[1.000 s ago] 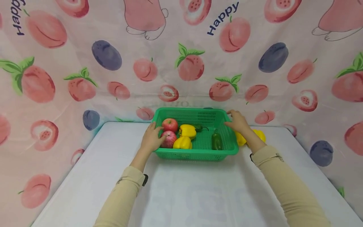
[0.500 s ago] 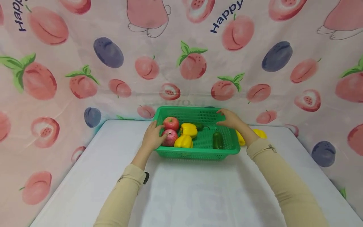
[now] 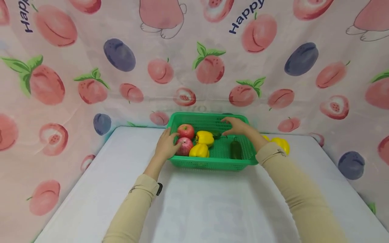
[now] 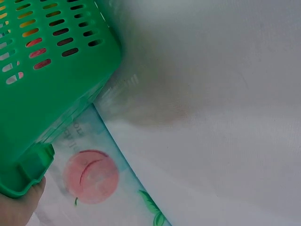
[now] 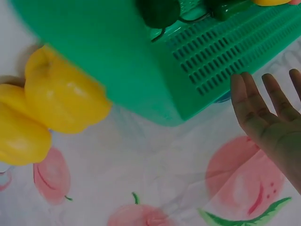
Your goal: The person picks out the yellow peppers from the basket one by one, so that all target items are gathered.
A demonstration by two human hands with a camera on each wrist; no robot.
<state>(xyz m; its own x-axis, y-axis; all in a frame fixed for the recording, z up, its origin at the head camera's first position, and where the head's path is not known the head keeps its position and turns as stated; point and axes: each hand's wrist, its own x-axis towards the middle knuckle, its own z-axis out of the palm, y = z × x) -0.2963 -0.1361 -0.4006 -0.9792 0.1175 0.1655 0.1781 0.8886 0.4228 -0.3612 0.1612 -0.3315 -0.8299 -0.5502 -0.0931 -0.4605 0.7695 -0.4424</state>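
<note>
A green perforated plastic basket (image 3: pixel 212 161) stands at the back of the table. My left hand (image 3: pixel 165 145) holds its left rim, thumb over the inside, fingers along the outside. Over the basket's back right part, my right hand (image 3: pixel 235 127) reaches in with fingers spread, holding nothing. Inside lie a red apple (image 3: pixel 185 131), a striped pinkish-red round item (image 3: pixel 185 146), two yellow bell peppers (image 3: pixel 199 151) and two dark green peppers (image 3: pixel 235 149). The back green pepper (image 3: pixel 216 134) is nearest to the right fingertips.
To the right outside the basket, yellow bell peppers (image 5: pixel 66 94) lie on the white table (image 3: pixel 197 206), partly hidden by the right forearm in the head view. Close behind the basket rises a fruit-printed cloth backdrop (image 3: pixel 136 108).
My right hand has left the basket's right rim and moved left over its inside. The left hand keeps its place on the left rim. The head view has shifted slightly.
</note>
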